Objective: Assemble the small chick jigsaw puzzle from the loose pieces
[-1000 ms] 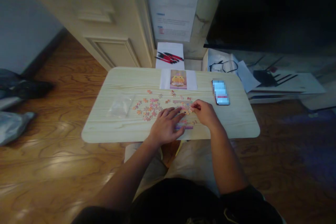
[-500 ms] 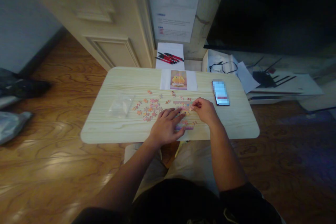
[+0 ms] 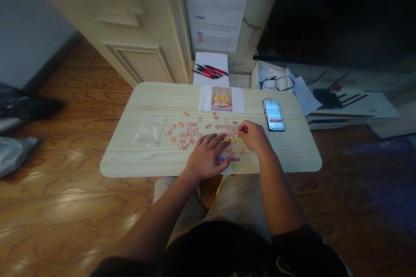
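Observation:
My left hand (image 3: 209, 156) lies spread over a partly joined jigsaw puzzle (image 3: 230, 138), its fingers covering much of the left side. At the puzzle's right edge my right hand (image 3: 252, 135) pinches a small pale puzzle piece (image 3: 237, 133) between thumb and forefinger. Yellow and pink parts and a dark eye of the puzzle's picture show between the hands. Left of my hands, a scatter of loose puzzle pieces (image 3: 186, 135) covers the tabletop. Behind the puzzle lies a printed picture (image 3: 222, 98) of a yellow figure on white paper.
The pale wooden table (image 3: 130, 104) bears a clear plastic bag (image 3: 150, 131) at left and a phone (image 3: 274, 115) at right. Beyond its far edge, red and black pens (image 3: 210, 72) rest on white paper. A low shelf with a router (image 3: 327, 97) stands at the back right.
Both hands keep nearly the same place and pose. The whole view has shifted very slightly; nothing is visibly picked up or let go.

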{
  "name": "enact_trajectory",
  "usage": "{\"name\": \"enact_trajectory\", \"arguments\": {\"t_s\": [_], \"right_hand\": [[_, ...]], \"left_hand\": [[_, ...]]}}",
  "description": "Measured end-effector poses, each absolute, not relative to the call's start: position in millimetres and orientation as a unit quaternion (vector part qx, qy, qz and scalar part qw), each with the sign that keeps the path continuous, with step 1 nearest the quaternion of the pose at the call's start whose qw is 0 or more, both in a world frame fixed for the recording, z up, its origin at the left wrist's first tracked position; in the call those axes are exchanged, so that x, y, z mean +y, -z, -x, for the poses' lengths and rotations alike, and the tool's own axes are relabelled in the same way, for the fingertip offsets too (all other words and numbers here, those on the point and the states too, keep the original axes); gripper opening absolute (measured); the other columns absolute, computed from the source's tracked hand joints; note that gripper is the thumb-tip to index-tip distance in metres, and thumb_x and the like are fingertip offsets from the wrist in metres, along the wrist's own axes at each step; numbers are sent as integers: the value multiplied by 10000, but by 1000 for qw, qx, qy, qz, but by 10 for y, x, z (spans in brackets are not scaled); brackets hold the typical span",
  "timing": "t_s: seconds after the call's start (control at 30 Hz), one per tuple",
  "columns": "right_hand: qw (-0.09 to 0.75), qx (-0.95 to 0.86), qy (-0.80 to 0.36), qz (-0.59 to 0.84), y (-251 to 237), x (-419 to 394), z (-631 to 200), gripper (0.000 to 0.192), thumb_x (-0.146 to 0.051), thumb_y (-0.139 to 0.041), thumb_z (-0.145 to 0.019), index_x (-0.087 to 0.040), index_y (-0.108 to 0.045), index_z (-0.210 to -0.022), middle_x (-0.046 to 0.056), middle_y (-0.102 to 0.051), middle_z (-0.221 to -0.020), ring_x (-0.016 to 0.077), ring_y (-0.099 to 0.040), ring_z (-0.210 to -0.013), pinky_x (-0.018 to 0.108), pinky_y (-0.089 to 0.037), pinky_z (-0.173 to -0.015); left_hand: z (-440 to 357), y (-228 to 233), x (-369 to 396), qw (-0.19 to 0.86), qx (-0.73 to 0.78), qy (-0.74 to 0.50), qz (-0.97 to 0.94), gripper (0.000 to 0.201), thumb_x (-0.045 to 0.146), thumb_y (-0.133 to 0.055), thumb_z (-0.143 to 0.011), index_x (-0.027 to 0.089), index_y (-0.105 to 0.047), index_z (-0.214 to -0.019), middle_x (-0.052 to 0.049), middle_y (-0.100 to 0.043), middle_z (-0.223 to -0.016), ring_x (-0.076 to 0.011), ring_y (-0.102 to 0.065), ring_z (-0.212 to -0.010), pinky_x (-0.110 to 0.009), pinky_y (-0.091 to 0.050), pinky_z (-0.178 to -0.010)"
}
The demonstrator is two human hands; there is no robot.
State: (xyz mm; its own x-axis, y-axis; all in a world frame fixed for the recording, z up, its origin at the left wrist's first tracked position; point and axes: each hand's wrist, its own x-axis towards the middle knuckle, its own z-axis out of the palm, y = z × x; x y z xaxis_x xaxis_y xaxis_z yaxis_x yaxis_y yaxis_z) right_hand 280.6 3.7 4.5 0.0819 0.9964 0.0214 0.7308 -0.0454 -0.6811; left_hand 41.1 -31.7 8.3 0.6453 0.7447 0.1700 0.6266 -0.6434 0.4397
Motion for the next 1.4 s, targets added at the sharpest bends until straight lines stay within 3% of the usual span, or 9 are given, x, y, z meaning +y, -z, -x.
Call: {"name": "enact_trajectory", "arguments": {"t_s": [0.37,0.8,1.07,1.4], "right_hand": [[261,-624,-319,664,-69,-155,-2852,112,-119,-736,-814,-227,-712,-826,-9,-754,-803,166,-682,-748,261,-507,-697],[204,-677,-202,677,-230,-233,-2644,124,-119,-669,-865,-228,-690,-810,18,-738,-794,180,-653,-733,274,-460,-699],[244,-650,-255,673,-159,-259,-2739,97,-134,-726,-844,-226,-698,-837,8,-741,-810,178,-668,-754,274,-491,-712],[252,-658,-230,671,-130,-308,-2819,165,-82,-690,-835,-213,-719,-932,30,-742,-904,176,-670,-817,293,-519,-780]], "left_hand": [[-411,-91,-325,175,387,-168,-890,566,548,-595,-942,307,-601,-1454,-45,-475,-1622,-370,-437,-1440,-584,-356,-1179],[-418,-75,-319,168,386,-168,-892,567,545,-592,-936,297,-608,-1446,-49,-476,-1621,-371,-441,-1434,-587,-365,-1170],[-420,-81,-323,170,387,-168,-890,566,558,-583,-941,305,-608,-1447,-46,-490,-1610,-368,-445,-1432,-586,-370,-1167],[-399,-81,-344,172,398,-172,-885,555,536,-593,-939,299,-618,-1440,-46,-497,-1605,-376,-453,-1417,-590,-377,-1156]]}}
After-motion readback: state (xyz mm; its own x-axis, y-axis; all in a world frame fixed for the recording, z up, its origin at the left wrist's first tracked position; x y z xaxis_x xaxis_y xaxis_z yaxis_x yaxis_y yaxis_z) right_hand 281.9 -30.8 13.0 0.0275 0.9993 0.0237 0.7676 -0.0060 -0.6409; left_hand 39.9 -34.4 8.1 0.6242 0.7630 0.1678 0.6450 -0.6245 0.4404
